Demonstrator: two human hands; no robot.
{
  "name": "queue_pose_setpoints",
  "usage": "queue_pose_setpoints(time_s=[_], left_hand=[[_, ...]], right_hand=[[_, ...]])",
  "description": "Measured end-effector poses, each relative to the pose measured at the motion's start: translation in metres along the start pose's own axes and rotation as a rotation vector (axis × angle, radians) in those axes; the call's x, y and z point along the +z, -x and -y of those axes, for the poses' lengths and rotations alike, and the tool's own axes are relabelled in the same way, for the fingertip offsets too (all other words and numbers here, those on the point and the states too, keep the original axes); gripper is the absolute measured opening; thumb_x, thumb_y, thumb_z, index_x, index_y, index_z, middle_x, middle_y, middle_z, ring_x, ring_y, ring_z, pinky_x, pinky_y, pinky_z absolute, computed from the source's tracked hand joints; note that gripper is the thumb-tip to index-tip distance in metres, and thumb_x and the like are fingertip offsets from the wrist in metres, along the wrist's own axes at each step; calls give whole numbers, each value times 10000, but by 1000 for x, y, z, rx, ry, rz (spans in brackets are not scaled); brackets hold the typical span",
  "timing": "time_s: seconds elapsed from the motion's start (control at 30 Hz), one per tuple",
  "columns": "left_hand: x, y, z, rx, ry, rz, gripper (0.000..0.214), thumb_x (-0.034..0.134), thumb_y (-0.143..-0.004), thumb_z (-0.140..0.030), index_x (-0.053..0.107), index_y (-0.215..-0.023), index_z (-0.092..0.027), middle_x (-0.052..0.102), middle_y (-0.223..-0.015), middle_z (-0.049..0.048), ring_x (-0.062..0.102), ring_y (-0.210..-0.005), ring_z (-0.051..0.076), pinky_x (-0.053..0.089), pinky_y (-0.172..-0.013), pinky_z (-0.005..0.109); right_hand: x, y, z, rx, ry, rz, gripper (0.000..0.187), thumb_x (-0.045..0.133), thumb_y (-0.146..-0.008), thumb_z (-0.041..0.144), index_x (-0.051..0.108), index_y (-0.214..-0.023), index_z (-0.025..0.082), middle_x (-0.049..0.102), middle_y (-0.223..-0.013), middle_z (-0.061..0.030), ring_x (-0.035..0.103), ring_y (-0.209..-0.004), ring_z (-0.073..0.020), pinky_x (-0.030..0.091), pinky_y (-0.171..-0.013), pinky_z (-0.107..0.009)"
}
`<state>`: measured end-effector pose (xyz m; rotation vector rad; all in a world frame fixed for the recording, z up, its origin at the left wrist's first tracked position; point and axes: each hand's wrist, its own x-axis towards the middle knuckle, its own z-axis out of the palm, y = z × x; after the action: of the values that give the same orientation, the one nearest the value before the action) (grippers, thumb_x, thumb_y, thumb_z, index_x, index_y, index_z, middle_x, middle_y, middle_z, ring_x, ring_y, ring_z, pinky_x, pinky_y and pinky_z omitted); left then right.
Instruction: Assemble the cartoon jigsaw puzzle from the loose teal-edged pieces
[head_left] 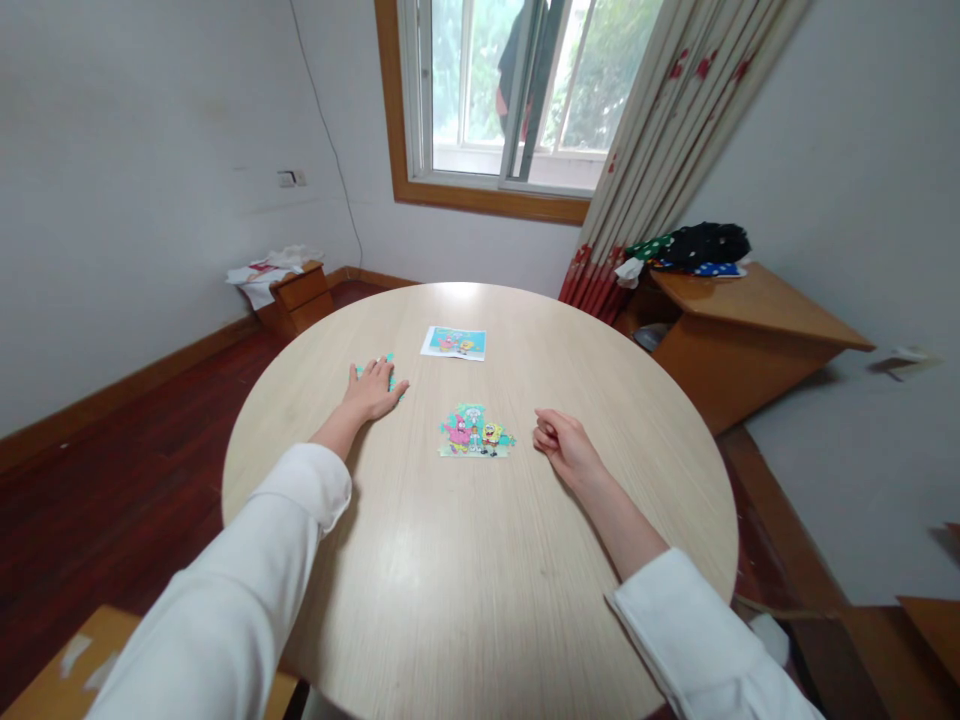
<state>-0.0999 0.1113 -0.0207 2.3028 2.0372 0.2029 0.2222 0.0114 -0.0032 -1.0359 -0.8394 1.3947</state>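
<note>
A partly joined jigsaw puzzle [474,432] with cartoon figures lies on the round table [450,580]; its upper and right edges are uneven. Over several loose turquoise puzzle pieces [389,360] on the left, my left hand [374,391] rests palm down with fingers spread, hiding most of them. Just right of the puzzle, apart from it, is my right hand [564,443], its fingers curled in. Whether anything small sits inside those fingers is hidden. Farther back lies a printed picture sheet [454,343] with similar cartoon figures.
A wooden cabinet [750,310] piled with clothes [705,248] stands beyond the table at right, beside a long curtain [645,130]. At back left is a small nightstand [301,292] with cloth on it. A wooden stool or chair [45,670] shows at lower left.
</note>
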Motion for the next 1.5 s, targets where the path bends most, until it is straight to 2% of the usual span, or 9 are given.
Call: queue_pose_setpoints(time_s=[0.27, 0.6, 0.97, 1.07, 1.17, 1.23, 1.3, 1.4, 1.5], left_hand=[[3, -7, 1, 8, -67, -51, 720, 278, -897, -562, 340, -1426, -76, 396, -1458, 220, 343, -1349, 332, 226, -1099, 487], [7, -8, 0, 2, -73, -41, 724, 287, -899, -562, 374, -1407, -52, 338, -1499, 222, 304, -1379, 331, 194, -1112, 444], [5, 29, -37, 144, -14, -82, 576, 360, -900, -482, 502, -1248, -45, 509, -1325, 225, 455, -1235, 330, 293, -1066, 438], [7, 45, -44, 175, 2, -86, 568, 343, -911, -482, 475, -1280, -71, 477, -1375, 211, 419, -1283, 318, 259, -1098, 464], [9, 60, -50, 170, 4, -74, 554, 317, -925, -476, 452, -1314, -106, 442, -1434, 185, 379, -1336, 300, 215, -1126, 482], [9, 68, -54, 158, 0, -58, 547, 307, -932, -468, 448, -1328, -118, 426, -1459, 171, 354, -1362, 300, 198, -1136, 491], [9, 75, -59, 151, -11, -42, 542, 296, -939, -452, 449, -1333, -112, 406, -1478, 168, 330, -1381, 304, 189, -1142, 498], [7, 81, -64, 141, -32, -31, 520, 273, -950, -413, 466, -1317, -100, 400, -1484, 167, 321, -1388, 306, 193, -1142, 507], [6, 86, -68, 137, -37, -43, 492, 260, -955, -384, 492, -1281, -98, 421, -1470, 166, 330, -1385, 308, 204, -1139, 512]], right_hand=[[2, 2, 1, 5, 11, 3, 461, 756, -590, 337, 328, -477, 209, 272, -409, 103, 228, -371, -34, 217, -406, -234], [2, 3, 2, 20, 29, 12, 456, 754, -609, 341, 335, -485, 210, 274, -407, 101, 229, -376, -37, 219, -407, -235], [2, 3, 1, 13, 73, 12, 452, 732, -604, 371, 326, -475, 220, 253, -405, 99, 215, -391, -50, 197, -432, -244], [3, 3, -5, -96, 249, -60, 458, 683, -655, 413, 310, -469, 222, 258, -421, 85, 235, -420, -69, 208, -454, -248], [9, 6, -15, -372, 587, -108, 410, 635, -728, 363, 360, -464, 211, 343, -475, 51, 330, -473, -99, 289, -501, -260], [15, 11, -21, -536, 789, -10, 260, 597, -779, 312, 523, -553, 208, 527, -598, -3, 495, -596, -144, 400, -609, -293], [23, 17, -27, -635, 956, 162, 140, 556, -828, 291, 675, -826, 218, 677, -934, -84, 608, -912, -217, 446, -832, -371], [36, 28, -31, -636, 1282, 373, 418, 491, -893, 320, 558, -1291, 211, 462, -1439, -139, 390, -1345, -281, 282, -1085, -491], [44, 35, -30, -503, 1566, 497, 548, 402, -948, 378, 370, -1450, 161, 283, -1542, -139, 219, -1440, -275, 182, -1142, -515]])
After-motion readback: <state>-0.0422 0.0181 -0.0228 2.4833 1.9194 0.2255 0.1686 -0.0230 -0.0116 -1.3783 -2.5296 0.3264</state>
